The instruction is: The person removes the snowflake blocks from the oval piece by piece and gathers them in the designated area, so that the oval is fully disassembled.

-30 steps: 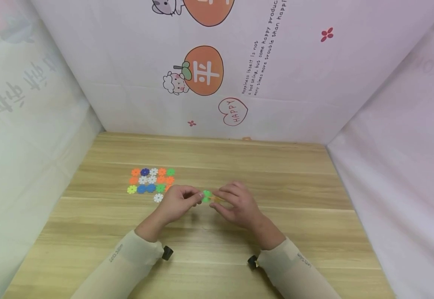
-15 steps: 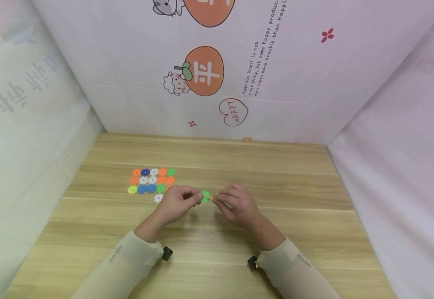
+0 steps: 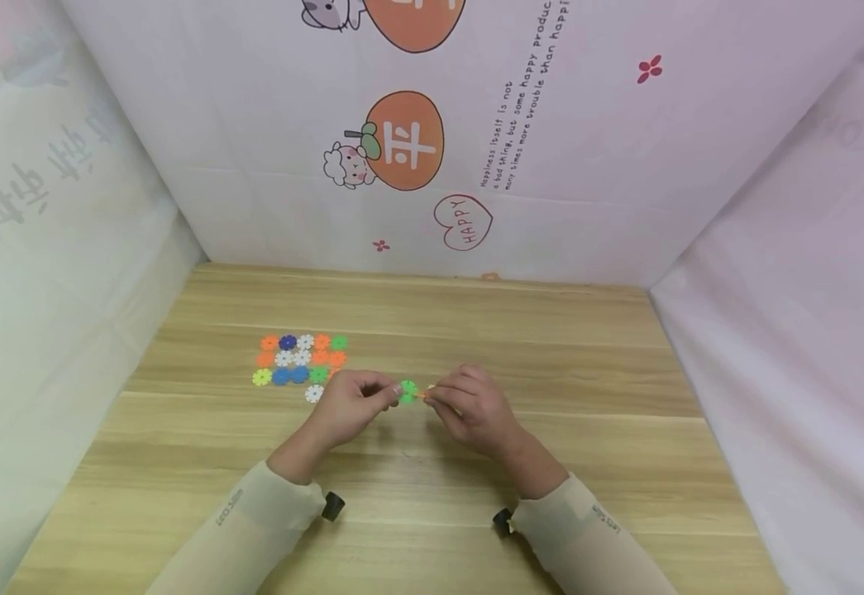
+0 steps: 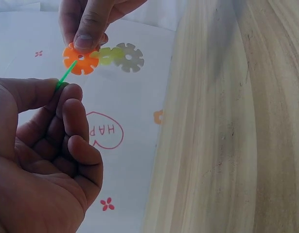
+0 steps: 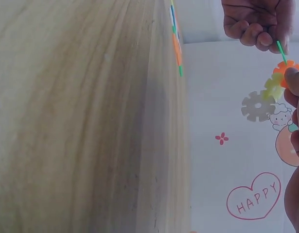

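Observation:
In the head view my left hand [image 3: 357, 403] pinches a green notched flower-shaped disc [image 3: 408, 392] between thumb and index finger. Facing it, my right hand [image 3: 472, 409] grips an orange notched disc [image 4: 88, 66] by thumb and fingers. A yellow disc [image 4: 108, 56] joins the orange one, and a greyish-white disc [image 4: 131, 58] joins the yellow, making a short chain. Seen edge-on in the left wrist view, the green disc's tip overlaps the orange disc near its centre. Both hands are held above the table, the discs between them; the right fingers partly cover the orange disc.
Rows of loose notched discs in orange, white, blue, green and yellow lie on the wooden table [image 3: 551, 347] left of the hands. A single white disc [image 3: 314, 394] sits nearest the left wrist. Printed white cloth [image 3: 565, 223] stands around the table's back and sides.
One second ago my right thumb and fingers were spread apart with the yellow disc showing between them. They have since closed together at the orange disc; the left hand has hardly moved.

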The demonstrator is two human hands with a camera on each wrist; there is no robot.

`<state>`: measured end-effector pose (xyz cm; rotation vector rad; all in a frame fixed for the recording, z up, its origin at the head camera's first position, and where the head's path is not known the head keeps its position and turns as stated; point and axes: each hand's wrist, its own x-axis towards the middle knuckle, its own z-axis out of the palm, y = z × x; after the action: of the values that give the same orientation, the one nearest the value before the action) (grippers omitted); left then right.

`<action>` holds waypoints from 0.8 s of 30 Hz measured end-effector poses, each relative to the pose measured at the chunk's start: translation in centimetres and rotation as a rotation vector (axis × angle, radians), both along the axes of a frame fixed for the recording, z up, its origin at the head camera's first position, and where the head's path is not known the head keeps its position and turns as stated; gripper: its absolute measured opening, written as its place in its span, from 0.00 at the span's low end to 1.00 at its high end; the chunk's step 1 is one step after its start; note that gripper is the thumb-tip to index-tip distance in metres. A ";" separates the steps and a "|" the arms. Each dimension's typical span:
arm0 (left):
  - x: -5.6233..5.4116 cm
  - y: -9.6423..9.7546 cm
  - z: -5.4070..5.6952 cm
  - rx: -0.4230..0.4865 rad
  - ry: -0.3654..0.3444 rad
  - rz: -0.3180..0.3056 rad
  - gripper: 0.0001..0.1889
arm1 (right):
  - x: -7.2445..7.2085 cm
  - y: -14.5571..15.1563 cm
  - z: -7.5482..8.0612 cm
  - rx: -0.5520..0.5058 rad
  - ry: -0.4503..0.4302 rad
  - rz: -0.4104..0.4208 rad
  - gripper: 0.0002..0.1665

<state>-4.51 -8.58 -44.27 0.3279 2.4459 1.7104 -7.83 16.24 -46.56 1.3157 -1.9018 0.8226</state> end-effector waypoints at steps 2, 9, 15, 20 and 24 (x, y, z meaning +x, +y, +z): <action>-0.1 -0.2 0.0 -0.002 0.010 -0.002 0.10 | -0.1 0.1 0.0 -0.002 -0.002 -0.001 0.03; -0.6 -4.8 -0.2 0.001 0.089 0.068 0.10 | -0.8 2.5 0.2 -0.088 0.019 -0.059 0.03; -0.6 -7.1 -0.2 -0.021 0.047 0.136 0.15 | -0.9 2.8 0.3 -0.087 0.030 -0.078 0.03; -0.5 -8.6 -0.6 -0.041 -0.024 0.212 0.17 | -0.6 2.5 0.0 -0.103 0.006 -0.072 0.02; -0.4 -9.7 -0.7 -0.088 -0.047 0.246 0.19 | -0.5 2.5 -0.2 -0.095 -0.017 -0.080 0.03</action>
<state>-4.90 -18.23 -44.97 -0.0244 2.6077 1.6675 -8.34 18.71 -46.75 1.1719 -1.8916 0.8748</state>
